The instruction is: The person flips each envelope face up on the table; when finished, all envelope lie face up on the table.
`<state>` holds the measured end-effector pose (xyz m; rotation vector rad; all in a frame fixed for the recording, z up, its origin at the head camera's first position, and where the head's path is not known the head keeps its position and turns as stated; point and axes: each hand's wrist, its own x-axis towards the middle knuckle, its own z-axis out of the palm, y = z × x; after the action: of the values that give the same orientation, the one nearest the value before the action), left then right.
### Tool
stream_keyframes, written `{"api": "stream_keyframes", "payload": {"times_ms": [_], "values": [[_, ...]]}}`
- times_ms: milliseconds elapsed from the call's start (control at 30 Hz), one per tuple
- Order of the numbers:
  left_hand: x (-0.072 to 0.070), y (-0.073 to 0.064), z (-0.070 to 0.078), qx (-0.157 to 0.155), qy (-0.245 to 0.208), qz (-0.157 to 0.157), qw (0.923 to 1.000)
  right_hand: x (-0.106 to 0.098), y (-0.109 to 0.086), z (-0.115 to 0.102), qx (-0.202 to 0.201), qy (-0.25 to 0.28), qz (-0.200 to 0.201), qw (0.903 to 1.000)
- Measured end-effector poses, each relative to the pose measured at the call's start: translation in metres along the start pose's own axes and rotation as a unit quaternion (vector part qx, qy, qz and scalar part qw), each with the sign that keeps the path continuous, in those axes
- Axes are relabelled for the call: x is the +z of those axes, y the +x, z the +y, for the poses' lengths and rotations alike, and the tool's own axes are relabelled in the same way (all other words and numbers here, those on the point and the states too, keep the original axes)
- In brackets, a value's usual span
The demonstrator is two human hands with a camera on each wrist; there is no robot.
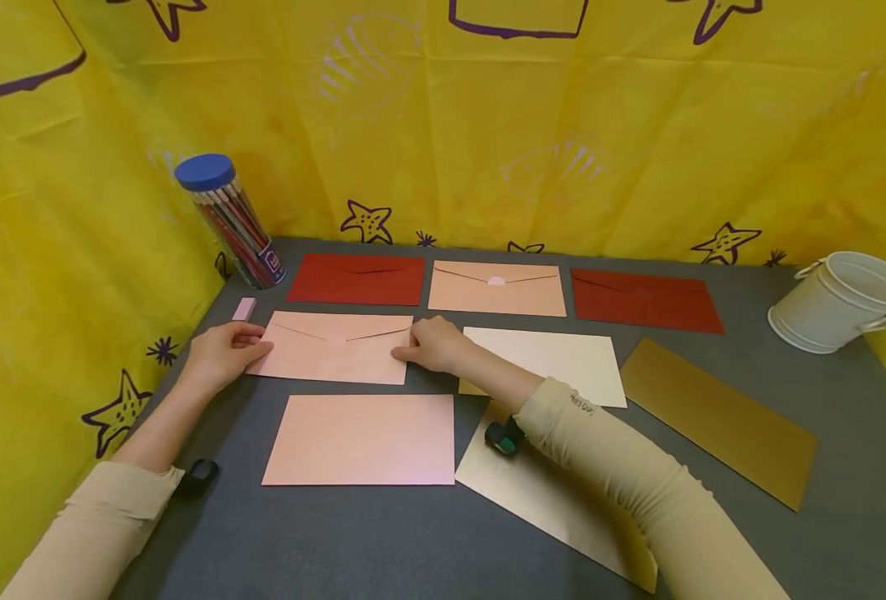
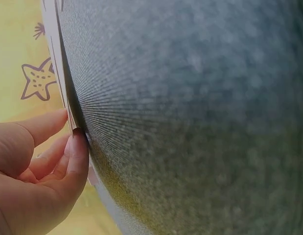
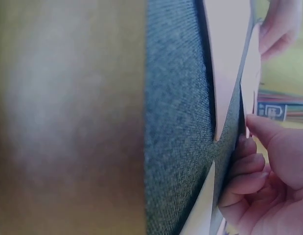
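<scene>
A pale pink envelope (image 1: 330, 350), flap side up, lies between my two hands in the head view. My left hand (image 1: 221, 357) pinches its left edge; in the left wrist view the thumb and fingers (image 2: 78, 156) of that hand meet at the paper's edge. At the right end, my right hand (image 1: 437, 343) pinches the envelope between thumb and curled fingers, as the right wrist view also shows (image 3: 259, 181). Just below lies a second pink envelope (image 1: 360, 440), plain side up. A small pink block (image 1: 244, 309) sits beyond my left hand.
Along the back lie a red envelope (image 1: 356, 279), a peach envelope (image 1: 497, 298) and another red envelope (image 1: 647, 302). Cream (image 1: 555, 358) and gold (image 1: 720, 421) envelopes are to the right, one partly under my right sleeve. A pencil jar (image 1: 236, 225) and white bucket (image 1: 836, 304) stand at the sides.
</scene>
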<state>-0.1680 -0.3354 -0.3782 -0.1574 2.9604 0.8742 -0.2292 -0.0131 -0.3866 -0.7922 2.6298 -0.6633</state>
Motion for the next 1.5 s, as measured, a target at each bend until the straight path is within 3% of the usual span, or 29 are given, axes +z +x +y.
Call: {"api": "stream_keyframes", "payload": {"times_ms": [400, 633, 833, 967, 1167, 1333, 1500], "values": [[0.002, -0.001, 0.005, 0.015, 0.028, 0.008, 0.9995, 0.003, 0.0, 0.002, -0.006, -0.002, 0.017, 0.9998], [0.004, 0.001, 0.005, 0.015, 0.033, 0.005, 0.9993, 0.003, -0.004, 0.008, -0.019, 0.041, 0.023, 0.9987], [0.007, -0.001, 0.014, 0.072, 0.034, 0.042, 0.996, -0.001, -0.016, 0.022, -0.036, 0.119, 0.03, 0.9918], [0.014, -0.005, 0.031, 0.111, 0.01, 0.061, 0.9919, -0.007, -0.032, 0.034, -0.048, 0.162, 0.062, 0.9836], [0.035, -0.007, 0.069, 0.143, -0.045, 0.041, 0.9878, -0.023, -0.063, 0.052, -0.039, 0.207, 0.108, 0.9715], [0.052, -0.012, 0.107, 0.179, -0.088, 0.002, 0.9799, -0.034, -0.09, 0.072, -0.032, 0.222, 0.136, 0.965], [0.071, -0.017, 0.14, 0.233, -0.119, -0.06, 0.9633, -0.042, -0.119, 0.096, -0.046, 0.2, 0.166, 0.9646]]}}
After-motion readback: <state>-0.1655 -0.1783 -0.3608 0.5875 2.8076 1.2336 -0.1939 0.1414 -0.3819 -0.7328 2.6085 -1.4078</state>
